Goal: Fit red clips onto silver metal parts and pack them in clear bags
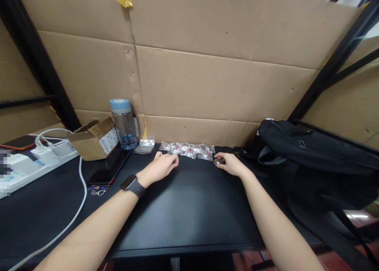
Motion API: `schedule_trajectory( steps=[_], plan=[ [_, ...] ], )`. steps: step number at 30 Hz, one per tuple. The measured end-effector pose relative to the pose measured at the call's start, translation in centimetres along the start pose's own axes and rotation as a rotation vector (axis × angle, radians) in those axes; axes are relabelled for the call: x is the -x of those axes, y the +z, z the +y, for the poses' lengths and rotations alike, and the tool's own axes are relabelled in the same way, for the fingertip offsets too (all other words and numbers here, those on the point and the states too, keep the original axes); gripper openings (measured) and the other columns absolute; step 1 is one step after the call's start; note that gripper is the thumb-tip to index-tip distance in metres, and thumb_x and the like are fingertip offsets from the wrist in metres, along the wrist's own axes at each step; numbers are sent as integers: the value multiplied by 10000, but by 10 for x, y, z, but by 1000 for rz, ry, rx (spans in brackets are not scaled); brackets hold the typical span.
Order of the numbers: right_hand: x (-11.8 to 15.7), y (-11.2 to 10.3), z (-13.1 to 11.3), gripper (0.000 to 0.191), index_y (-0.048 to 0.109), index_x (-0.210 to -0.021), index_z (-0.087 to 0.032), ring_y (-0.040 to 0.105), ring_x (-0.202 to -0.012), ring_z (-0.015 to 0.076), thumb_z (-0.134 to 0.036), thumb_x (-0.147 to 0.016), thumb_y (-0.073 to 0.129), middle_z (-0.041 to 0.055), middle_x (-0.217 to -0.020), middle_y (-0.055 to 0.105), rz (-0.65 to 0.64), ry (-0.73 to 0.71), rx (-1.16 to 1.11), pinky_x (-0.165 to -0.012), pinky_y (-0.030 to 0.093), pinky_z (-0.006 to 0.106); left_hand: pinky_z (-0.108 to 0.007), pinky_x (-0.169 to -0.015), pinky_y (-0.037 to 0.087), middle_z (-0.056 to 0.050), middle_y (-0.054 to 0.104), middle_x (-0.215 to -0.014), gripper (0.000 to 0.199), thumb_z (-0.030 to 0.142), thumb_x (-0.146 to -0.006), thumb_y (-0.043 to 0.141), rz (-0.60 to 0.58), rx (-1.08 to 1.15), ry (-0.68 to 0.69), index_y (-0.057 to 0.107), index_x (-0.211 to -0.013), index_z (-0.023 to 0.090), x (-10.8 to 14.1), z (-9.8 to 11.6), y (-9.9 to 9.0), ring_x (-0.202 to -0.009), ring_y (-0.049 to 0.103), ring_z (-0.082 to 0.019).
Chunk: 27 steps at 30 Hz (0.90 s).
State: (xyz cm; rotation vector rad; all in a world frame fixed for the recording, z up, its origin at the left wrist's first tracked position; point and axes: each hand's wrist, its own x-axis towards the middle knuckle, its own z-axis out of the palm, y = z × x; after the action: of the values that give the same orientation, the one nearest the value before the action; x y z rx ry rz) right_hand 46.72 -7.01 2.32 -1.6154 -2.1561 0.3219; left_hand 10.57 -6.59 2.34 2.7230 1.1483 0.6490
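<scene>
R hand (232, 164), ctr-right of frame, pinched a small clear plastic pkt (218, 161) beside red-spotted clear plastic pkts (190, 153), mid-frame. L hand (160, 169), ctr-left, had curled fingers; grip unclear.

Cannot read any word, number or brand here. Can spot a white label (108, 141) on the side of the brown box (87, 148), with little dark print on it, but too tiny and fuzzy to make out. Can see a pale strip (136, 126) at the right edge of the bottle (122, 125) too, also too blurry to read. Can find a small light mark (119, 100) on top of the blue lid (119, 108), not clear enough to name. Can see red spots (190, 150) on the clear packets (205, 156), too small to tell if letters or just colour.
</scene>
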Motion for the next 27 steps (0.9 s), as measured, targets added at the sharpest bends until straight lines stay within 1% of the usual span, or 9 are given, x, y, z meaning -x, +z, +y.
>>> schedule_trajectory(
  steps=[4,7,9,11,14,16,18,23,27],
  plan=[
    [2,-5,3,344,707,-1086,-201,687,-882,207,-165,-745,728,67,-1014,738,28,0,-38,-855,519,335,-329,-882,303,12,731,-884,126,286,-966,503,42,91,-7,613,-934,234,-2,9,-3,-814,655,-165],
    [3,-6,-6,356,684,-1110,-200,681,-884,198,-192,-757,729,72,-1062,717,114,-48,-130,-842,530,339,-347,-924,342,6,758,-925,141,323,-946,551,98,164,-61,656,-1009,252,-3,15,-4,-849,684,-184],
    [4,-3,-24,366,671,-1135,-211,676,-922,204,-221,-773,728,79,-1101,702,185,-107,-219,-834,538,344,-340,-909,397,-5,767,-954,172,358,-930,575,138,227,-98,690,-1006,256,-3,20,-5,-861,692,-197],
    [6,2,-50,359,662,-1159,-236,664,-996,218,-247,-804,714,83,-1168,678,229,-193,-307,-837,544,351,-321,-864,448,-11,768,-966,199,386,-925,573,173,292,-126,719,-957,255,-3,26,-7,-845,692,-202],
    [14,15,-91,357,645,-1192,-262,626,-1110,242,-268,-839,700,86,-1214,655,264,-321,-448,-859,554,367,-294,-792,485,-4,765,-966,215,396,-926,573,212,404,-150,735,-930,255,-3,38,-9,-826,689,-198],
    [19,25,-112,336,647,-1183,-268,595,-1170,257,-283,-851,699,92,-1240,639,287,-357,-537,-877,559,380,-286,-780,496,-5,762,-959,208,396,-920,588,227,491,-146,732,-922,246,-4,45,-9,-844,690,-198],
    [23,33,-125,327,652,-1164,-268,583,-1189,264,-298,-845,716,98,-1257,623,302,-363,-608,-887,566,388,-294,-813,509,-16,759,-939,202,392,-909,608,236,585,-134,724,-904,227,-5,50,-6,-871,690,-203],
    [28,42,-133,362,648,-1167,-271,599,-1162,251,-305,-821,749,88,-1250,616,297,-359,-684,-907,569,382,-325,-872,533,-55,753,-910,190,360,-846,693,263,818,-156,709,-884,175,-8,54,3,-889,693,-209],
    [28,43,-131,355,645,-1161,-269,613,-1147,241,-287,-822,749,80,-1235,630,295,-350,-703,-903,566,369,-351,-921,527,-70,755,-976,191,345,-858,687,231,877,-140,723,-917,167,-7,55,5,-945,692,-218]
  ],
)
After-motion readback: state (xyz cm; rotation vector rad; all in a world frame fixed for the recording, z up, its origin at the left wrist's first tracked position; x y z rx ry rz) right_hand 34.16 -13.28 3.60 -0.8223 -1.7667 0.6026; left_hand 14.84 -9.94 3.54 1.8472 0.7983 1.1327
